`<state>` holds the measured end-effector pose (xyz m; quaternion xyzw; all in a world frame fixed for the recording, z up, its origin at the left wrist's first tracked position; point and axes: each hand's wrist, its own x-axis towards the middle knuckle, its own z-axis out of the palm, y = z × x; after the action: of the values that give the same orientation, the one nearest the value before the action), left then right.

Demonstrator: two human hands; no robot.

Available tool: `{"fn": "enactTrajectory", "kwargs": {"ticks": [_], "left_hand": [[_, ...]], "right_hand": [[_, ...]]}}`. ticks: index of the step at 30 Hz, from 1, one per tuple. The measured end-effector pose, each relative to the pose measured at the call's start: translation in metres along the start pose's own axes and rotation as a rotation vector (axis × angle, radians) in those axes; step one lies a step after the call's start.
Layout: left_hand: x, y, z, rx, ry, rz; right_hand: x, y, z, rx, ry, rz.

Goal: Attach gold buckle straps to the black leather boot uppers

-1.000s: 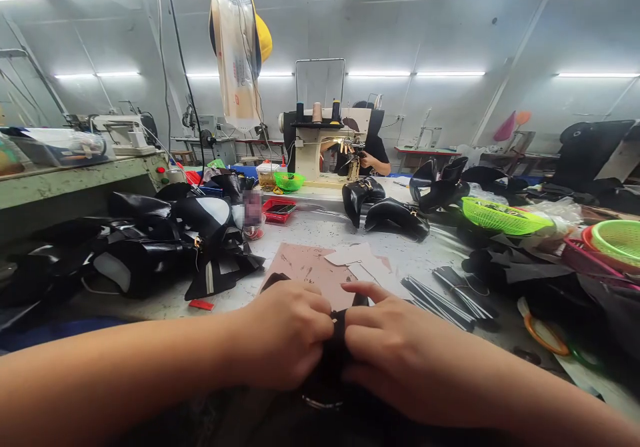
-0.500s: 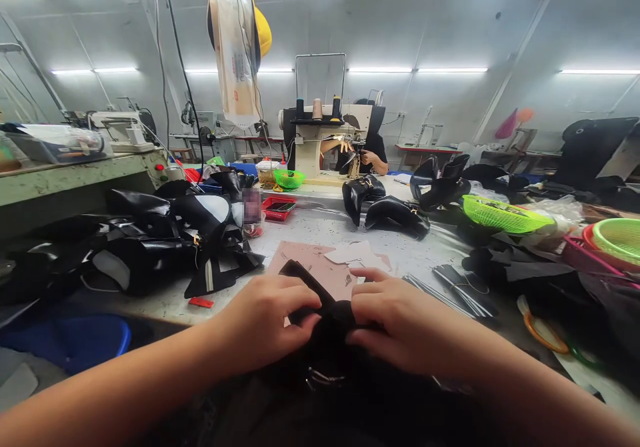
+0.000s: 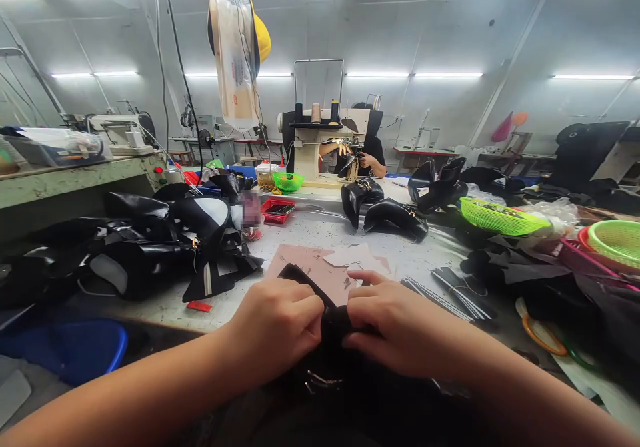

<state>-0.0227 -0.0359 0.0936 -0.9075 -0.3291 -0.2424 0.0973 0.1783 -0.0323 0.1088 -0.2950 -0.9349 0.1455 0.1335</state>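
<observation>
My left hand (image 3: 277, 327) and my right hand (image 3: 395, 323) meet at the near edge of the worktable, both closed on a black leather piece (image 3: 333, 340). A black strap of that piece sticks out past my left fingers over a pink cutting mat (image 3: 310, 267). A small metal buckle (image 3: 320, 380) shows on the black piece just below my hands. The lower part of the piece is dark and hard to make out.
Black leather parts (image 3: 150, 240) are heaped at the left, black boots (image 3: 390, 213) stand at the centre back. Green baskets (image 3: 500, 215) and scissors (image 3: 545, 333) lie at the right. A blue bin (image 3: 70, 347) sits lower left. Another person works a sewing machine (image 3: 320, 140) behind.
The black piece has been lifted a little and its strap now pokes out over the mat. My hands stay pinched together on it, shifted slightly away from me.
</observation>
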Motion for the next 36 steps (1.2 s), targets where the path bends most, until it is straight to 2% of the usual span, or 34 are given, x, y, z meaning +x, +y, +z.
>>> {"fn": "enactTrajectory", "kwargs": {"ticks": [6,13,18,24,31,36], "left_hand": [[0.0,-0.003,-0.006,-0.26,-0.052,-0.176],[-0.006,-0.003,0.001,-0.174,0.11,-0.052],[-0.004,-0.004,0.006,-0.147,0.118,-0.042],[-0.002,-0.004,0.005,-0.206,0.057,-0.129],[-0.005,-0.004,0.001,-0.352,-0.082,-0.254],[-0.002,-0.005,0.0,-0.426,-0.108,-0.324]], "right_hand": [[-0.001,0.003,0.0,-0.001,0.018,-0.002],[0.001,0.005,0.002,0.011,0.022,0.005],[0.002,0.006,0.004,0.0,0.031,-0.004],[0.002,0.005,0.004,-0.01,0.036,-0.004],[0.001,0.006,0.005,0.008,0.028,-0.001],[0.0,0.006,0.005,0.012,0.019,0.002]]}}
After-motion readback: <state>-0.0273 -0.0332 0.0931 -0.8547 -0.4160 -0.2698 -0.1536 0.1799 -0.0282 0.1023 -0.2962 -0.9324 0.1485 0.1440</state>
